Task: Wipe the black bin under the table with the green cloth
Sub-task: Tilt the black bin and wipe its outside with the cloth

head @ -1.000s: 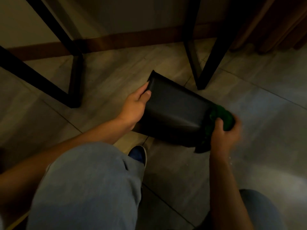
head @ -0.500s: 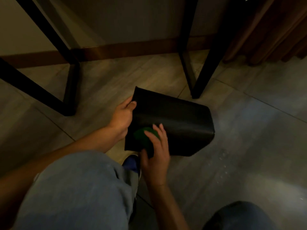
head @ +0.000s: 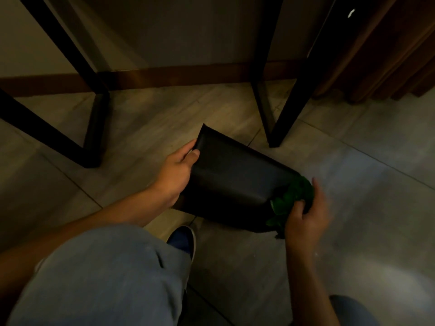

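Matte black bin (tipped) in left grip, green cloth bunched in right

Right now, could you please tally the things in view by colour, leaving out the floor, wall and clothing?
Black: 3 - bin, left table leg frame, right table leg frame
Green: 1 - cloth
Blue: 1 - shoe
Total: 5
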A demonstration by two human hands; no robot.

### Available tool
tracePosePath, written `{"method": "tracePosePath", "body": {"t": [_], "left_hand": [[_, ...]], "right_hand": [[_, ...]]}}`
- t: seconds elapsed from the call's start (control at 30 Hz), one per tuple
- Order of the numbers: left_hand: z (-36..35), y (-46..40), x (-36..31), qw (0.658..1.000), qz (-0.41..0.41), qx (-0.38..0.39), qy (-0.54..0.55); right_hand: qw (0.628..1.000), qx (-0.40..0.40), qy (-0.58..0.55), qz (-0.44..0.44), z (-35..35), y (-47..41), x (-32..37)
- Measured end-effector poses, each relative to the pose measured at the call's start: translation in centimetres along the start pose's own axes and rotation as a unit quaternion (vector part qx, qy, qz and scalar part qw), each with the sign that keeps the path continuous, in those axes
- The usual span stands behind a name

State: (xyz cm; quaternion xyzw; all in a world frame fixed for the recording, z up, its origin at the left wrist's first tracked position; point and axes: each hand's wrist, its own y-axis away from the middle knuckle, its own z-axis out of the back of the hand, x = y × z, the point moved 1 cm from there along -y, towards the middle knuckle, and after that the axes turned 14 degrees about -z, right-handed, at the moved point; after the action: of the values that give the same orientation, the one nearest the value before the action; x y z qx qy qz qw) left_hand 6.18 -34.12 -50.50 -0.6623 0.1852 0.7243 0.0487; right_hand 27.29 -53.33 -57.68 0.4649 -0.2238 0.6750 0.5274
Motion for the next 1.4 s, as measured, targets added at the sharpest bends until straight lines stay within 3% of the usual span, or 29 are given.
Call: {"method": "tracePosePath", "body": {"t": [0.17, 0.37, 0.5, 0.63, 0.73, 0.93, 1.13, 1.27, 1.4], "left_hand": [[0.0, 0.1, -0.1, 0.999, 0.015, -0.006, 0.035], [-0.2, -0.7, -0.1, 0.992, 0.071, -0.051, 0.090], [0.4, -0.6, 0.7, 0.992, 0.064, -0.076, 0.072], [0.8, -0.3, 1.1, 0.992, 0.052, -0.085, 0.074], [1.1, -0.5, 0.9, 0.994, 0.038, -0.078, 0.070], [1.7, -0.8, -0.4, 0.999, 0.013, -0.020, 0.033], [1.3, -2.7, -2.9, 0.980, -0.108, 0.100, -0.132], [0.3, -3.7, -3.9, 0.967, -0.143, 0.163, -0.136], [-1.6, -3.3, -5.3, 0.931, -0.170, 0.282, -0.161]], "right_hand": [[1.000, -0.012, 0.001, 0.027, -1.8, 3.0, -0.3], [0.996, 0.010, -0.073, 0.047, -6.6, 9.3, 2.9], [0.996, 0.031, -0.046, 0.062, -10.0, 13.8, 4.6], [0.989, 0.105, -0.011, 0.104, -8.6, 14.9, 4.0], [0.990, 0.109, -0.052, 0.072, -5.7, 13.1, 4.3], [0.995, -0.003, -0.102, -0.017, -1.0, 6.4, 4.9], [0.993, 0.065, 0.021, -0.098, 1.1, 3.2, 5.0], [0.989, 0.100, 0.050, -0.093, 0.6, 3.9, 6.3], [0.988, 0.125, 0.094, 0.007, 0.5, 4.1, 10.1]]}}
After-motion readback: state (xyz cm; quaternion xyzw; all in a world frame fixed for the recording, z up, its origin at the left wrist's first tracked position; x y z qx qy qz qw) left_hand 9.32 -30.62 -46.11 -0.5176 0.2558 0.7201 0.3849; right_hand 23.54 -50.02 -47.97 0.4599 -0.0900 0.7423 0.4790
